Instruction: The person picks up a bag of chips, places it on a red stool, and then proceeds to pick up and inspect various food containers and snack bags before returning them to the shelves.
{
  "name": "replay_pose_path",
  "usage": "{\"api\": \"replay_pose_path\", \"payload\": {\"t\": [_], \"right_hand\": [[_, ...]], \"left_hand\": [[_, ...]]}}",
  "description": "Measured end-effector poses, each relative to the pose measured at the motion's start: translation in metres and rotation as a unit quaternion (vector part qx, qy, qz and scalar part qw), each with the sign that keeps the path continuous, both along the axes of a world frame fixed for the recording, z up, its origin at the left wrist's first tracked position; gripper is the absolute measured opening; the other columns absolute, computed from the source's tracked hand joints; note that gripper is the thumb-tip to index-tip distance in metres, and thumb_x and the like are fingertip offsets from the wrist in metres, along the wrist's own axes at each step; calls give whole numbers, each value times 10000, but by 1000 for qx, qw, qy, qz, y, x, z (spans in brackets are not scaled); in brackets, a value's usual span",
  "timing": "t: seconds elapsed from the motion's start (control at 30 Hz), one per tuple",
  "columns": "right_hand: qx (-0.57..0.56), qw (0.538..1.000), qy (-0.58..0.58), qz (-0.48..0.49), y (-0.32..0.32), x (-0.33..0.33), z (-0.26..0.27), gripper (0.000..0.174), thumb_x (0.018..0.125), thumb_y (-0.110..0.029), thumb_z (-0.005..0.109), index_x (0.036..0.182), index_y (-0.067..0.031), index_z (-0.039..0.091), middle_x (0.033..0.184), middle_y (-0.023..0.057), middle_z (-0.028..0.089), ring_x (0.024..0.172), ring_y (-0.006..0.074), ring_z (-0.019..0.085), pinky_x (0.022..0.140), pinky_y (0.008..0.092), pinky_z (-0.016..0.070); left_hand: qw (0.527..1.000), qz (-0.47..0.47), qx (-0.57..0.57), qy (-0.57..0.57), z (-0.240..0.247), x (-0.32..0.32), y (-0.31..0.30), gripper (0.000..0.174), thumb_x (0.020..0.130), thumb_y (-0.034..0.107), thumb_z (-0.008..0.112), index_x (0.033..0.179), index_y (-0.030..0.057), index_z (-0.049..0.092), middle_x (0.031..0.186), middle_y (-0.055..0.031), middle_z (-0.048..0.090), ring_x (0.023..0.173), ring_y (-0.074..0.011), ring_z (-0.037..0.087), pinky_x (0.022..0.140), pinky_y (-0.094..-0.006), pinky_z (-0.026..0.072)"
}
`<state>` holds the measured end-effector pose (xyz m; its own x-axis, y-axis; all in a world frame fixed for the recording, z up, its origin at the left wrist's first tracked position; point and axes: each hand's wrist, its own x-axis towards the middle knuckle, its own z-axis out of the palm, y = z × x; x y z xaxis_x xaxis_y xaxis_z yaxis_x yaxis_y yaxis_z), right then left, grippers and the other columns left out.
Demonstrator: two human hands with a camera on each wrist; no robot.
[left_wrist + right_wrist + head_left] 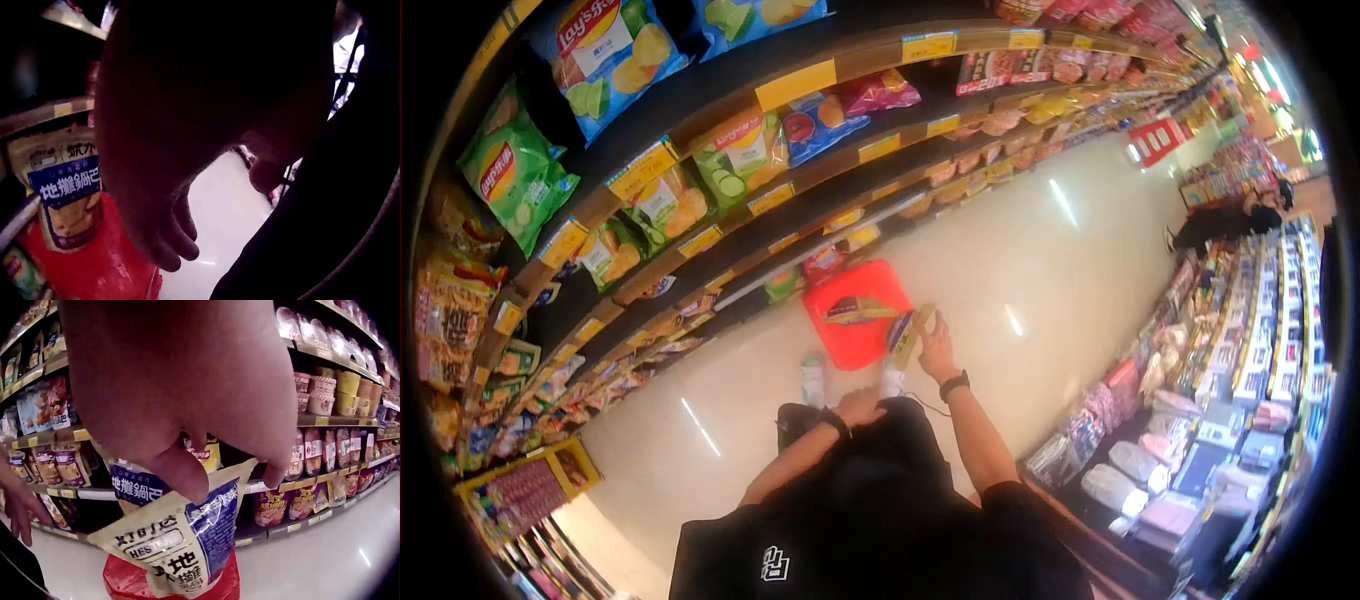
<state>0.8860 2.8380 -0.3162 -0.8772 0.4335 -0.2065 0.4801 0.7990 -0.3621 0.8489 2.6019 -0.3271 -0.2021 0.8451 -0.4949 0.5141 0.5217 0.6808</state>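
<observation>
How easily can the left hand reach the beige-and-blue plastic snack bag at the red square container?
Probably yes: the left hand looks empty, and nothing visible blocks its way to that snack bag, though the right hand holds a matching bag close beside it.

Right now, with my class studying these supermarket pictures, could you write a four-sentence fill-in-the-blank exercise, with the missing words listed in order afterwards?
1. The beige-and-blue guoba bag is gripped by the person's ____ hand.
2. The basket-like object on the floor is coloured ____.
3. The green crisps bag at the head view's upper left bears the brand name ____.
4. The large shelf-edge label above the crisps is coloured ____.

Missing words: right; red; Lay's; yellow.
</observation>
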Motion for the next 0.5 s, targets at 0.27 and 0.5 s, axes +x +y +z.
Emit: {"api": "replay_pose_path", "payload": {"t": [0.27,0.5], "right_hand": [[18,990,-47,133,50,3,-24,797,667,104,602,1380,-230,477,1426,205,310,1293,406,364,1002,478,427],[25,990,17,138,66,-2,-37,292,803,-44,570,1055,-134,688,1247,126,511,1188,337,459,947,457,432]], "left_hand": [[965,223,55,-124,8,38,48,812,882,380,605,1468,4,188,1183,-336,552,1049,-446,578,888,-491,473],[942,265,206,14,-23,56,68,451,902,145,559,1289,-19,394,1211,-243,530,1101,-397,550,950,-422,441]]}}
